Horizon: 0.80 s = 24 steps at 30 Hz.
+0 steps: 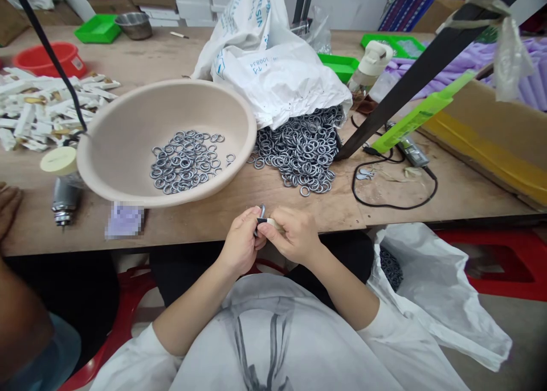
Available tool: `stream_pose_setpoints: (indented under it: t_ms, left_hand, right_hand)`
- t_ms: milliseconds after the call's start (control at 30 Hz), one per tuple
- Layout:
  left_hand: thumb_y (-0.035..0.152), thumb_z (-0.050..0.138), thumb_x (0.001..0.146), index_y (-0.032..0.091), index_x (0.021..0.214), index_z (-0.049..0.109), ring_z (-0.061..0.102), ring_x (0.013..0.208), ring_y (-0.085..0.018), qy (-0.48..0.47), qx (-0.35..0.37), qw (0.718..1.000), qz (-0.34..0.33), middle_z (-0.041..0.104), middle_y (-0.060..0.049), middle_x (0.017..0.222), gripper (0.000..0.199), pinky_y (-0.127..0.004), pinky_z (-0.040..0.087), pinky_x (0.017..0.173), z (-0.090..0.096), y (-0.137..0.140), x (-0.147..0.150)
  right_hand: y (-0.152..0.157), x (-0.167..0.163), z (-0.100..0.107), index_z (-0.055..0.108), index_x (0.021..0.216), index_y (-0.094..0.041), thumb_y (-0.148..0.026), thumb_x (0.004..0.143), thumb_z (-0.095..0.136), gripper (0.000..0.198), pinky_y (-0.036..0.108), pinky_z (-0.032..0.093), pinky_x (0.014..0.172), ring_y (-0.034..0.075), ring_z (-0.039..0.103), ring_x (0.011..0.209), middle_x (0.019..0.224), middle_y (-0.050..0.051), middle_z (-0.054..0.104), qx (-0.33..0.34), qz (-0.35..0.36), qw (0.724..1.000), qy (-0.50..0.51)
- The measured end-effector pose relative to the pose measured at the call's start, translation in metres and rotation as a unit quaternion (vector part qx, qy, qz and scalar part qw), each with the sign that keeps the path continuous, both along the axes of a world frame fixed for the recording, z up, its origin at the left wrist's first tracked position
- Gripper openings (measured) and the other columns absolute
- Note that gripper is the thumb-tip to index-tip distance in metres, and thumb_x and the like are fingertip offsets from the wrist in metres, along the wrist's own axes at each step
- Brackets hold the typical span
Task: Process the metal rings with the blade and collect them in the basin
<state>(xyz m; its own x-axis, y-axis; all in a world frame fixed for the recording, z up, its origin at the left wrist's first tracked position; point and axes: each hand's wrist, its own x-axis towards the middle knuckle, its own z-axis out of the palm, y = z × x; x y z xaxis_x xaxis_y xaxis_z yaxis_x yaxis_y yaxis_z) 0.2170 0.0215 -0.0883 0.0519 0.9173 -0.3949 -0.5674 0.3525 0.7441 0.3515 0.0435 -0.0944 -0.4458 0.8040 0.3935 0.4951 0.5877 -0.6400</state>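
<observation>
- Head view: the left hand (243,240) is in front of the person's body, at the near edge of the desk (183,223), its fingers pinched together on a single grey ring (262,210).
- The right hand (297,234) is just beside it, fingers closed around a small tool (276,224) with a pale body and a dark end. That dark end meets the left fingertips at the ring; the fingers hide whether it passes through or only lies against it.
- Beyond the hands and to the left stands a wide beige basin (106,151), with a loose pile of rings (186,160) on its floor.
- Straight ahead and slightly right, a heap of rings (303,154) spills onto the desk from the mouth of a white sack (277,77); one ring lies at its near edge.
- Right of the heap, a dark post (410,83) slants upward, with a lime-green strip (423,114) and a black cable (376,207) near its foot.
- Below the desk's edge on the right, an open white bag (440,271) holds more dark rings (390,268).
- On the left, a grey rotary tool (66,197) stands close to the basin, and a pile of white pieces (29,114) lies behind it.
- At the far left edge, a co-worker's hand (8,206) rests on the desk.
</observation>
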Motion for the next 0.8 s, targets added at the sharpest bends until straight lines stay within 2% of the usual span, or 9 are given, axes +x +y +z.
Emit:
stream_pose_setpoints:
  t_ms: [133, 233, 300, 333, 400, 467, 600, 700, 800]
  left_hand:
    - [0.044, 0.076, 0.073, 0.018, 0.065, 0.043, 0.029, 0.039, -0.003, -0.002, -0.002, 1.0, -0.01, 0.04, 0.008, 0.05, 0.042, -0.016, 0.021, 0.038, -0.006, 0.004, -0.007]
    - [0.046, 0.073, 0.076, 0.018, 0.063, 0.043, 0.029, 0.039, -0.003, 0.01, 0.013, 0.999, -0.034, 0.04, 0.007, 0.051, 0.044, -0.016, 0.021, 0.038, -0.011, 0.0, -0.014]
    - [0.047, 0.072, 0.078, 0.017, 0.062, 0.043, 0.03, 0.039, -0.002, 0.017, 0.013, 0.998, -0.057, 0.041, 0.007, 0.051, 0.044, -0.016, 0.021, 0.038, -0.015, -0.005, -0.017]
    - [0.047, 0.072, 0.078, 0.017, 0.062, 0.044, 0.031, 0.039, -0.003, 0.02, 0.009, 0.998, -0.062, 0.042, 0.007, 0.052, 0.044, -0.016, 0.022, 0.038, -0.017, -0.007, -0.019]
    - [0.046, 0.072, 0.078, 0.017, 0.064, 0.047, 0.034, 0.039, -0.003, 0.029, 0.002, 0.998, -0.06, 0.046, 0.006, 0.054, 0.041, -0.017, 0.024, 0.039, -0.019, -0.008, -0.024]
    - [0.044, 0.071, 0.079, 0.015, 0.072, 0.055, 0.039, 0.041, -0.004, 0.043, 0.006, 0.997, -0.059, 0.054, 0.003, 0.058, 0.034, -0.017, 0.028, 0.04, -0.019, -0.007, -0.03]
    - [0.035, 0.073, 0.076, 0.014, 0.098, 0.066, 0.048, 0.047, -0.007, 0.052, 0.002, 0.998, -0.044, 0.064, 0.0, 0.067, 0.031, -0.016, 0.031, 0.04, -0.018, 0.0, -0.041]
    - [0.031, 0.072, 0.072, 0.014, 0.095, 0.065, 0.054, 0.053, -0.009, 0.038, -0.027, 0.999, -0.005, 0.066, -0.003, 0.073, 0.03, -0.017, 0.033, 0.039, -0.018, 0.004, -0.046]
    - [0.041, 0.07, 0.075, 0.012, 0.088, 0.064, 0.057, 0.056, -0.01, 0.019, -0.038, 0.999, 0.023, 0.067, -0.006, 0.079, 0.032, -0.017, 0.036, 0.038, -0.019, 0.009, -0.04]
  right_hand:
    - [0.01, -0.004, -0.008, 0.05, 0.064, -0.02, -0.048, 0.099, 0.047, 0.045, 0.025, 0.032, 0.058, 0.012, 0.05, 0.06, 0.06, -0.002, 0.053, -0.109, 0.003, 0.994, 0.017]
    - [0.038, -0.007, -0.013, 0.054, 0.066, -0.02, -0.054, 0.101, 0.039, 0.051, 0.026, 0.033, 0.059, 0.015, 0.054, 0.062, 0.062, 0.001, 0.058, -0.119, -0.105, 0.986, -0.059]
    - [0.065, -0.012, -0.012, 0.062, 0.075, -0.02, -0.053, 0.102, 0.037, 0.049, 0.028, 0.034, 0.061, 0.019, 0.06, 0.068, 0.071, 0.004, 0.065, -0.108, -0.203, 0.959, -0.164]
    - [0.078, -0.016, -0.011, 0.066, 0.084, -0.02, -0.053, 0.101, 0.041, 0.044, 0.028, 0.036, 0.064, 0.022, 0.063, 0.076, 0.081, 0.007, 0.07, -0.089, -0.217, 0.948, -0.213]
    - [0.104, -0.028, -0.008, 0.068, 0.106, -0.023, -0.051, 0.099, 0.047, 0.036, 0.03, 0.039, 0.068, 0.025, 0.067, 0.088, 0.102, 0.008, 0.073, -0.041, -0.181, 0.943, -0.278]
    - [0.124, -0.042, -0.006, 0.06, 0.13, -0.027, -0.049, 0.098, 0.049, 0.04, 0.032, 0.043, 0.071, 0.027, 0.068, 0.094, 0.115, 0.01, 0.07, -0.014, -0.134, 0.935, -0.327]
    - [0.143, -0.054, -0.01, 0.062, 0.128, -0.022, -0.032, 0.101, 0.043, 0.035, 0.033, 0.045, 0.077, 0.027, 0.067, 0.1, 0.116, 0.014, 0.068, -0.015, -0.084, 0.92, -0.383]
    - [0.133, -0.041, -0.013, 0.068, 0.109, -0.017, -0.024, 0.097, 0.046, 0.025, 0.034, 0.045, 0.078, 0.026, 0.065, 0.099, 0.112, 0.014, 0.068, -0.033, -0.08, 0.951, -0.296]
    - [0.098, -0.025, -0.013, 0.063, 0.086, -0.018, -0.033, 0.095, 0.052, 0.021, 0.032, 0.047, 0.072, 0.021, 0.064, 0.083, 0.087, 0.007, 0.067, -0.155, -0.05, 0.986, -0.038]
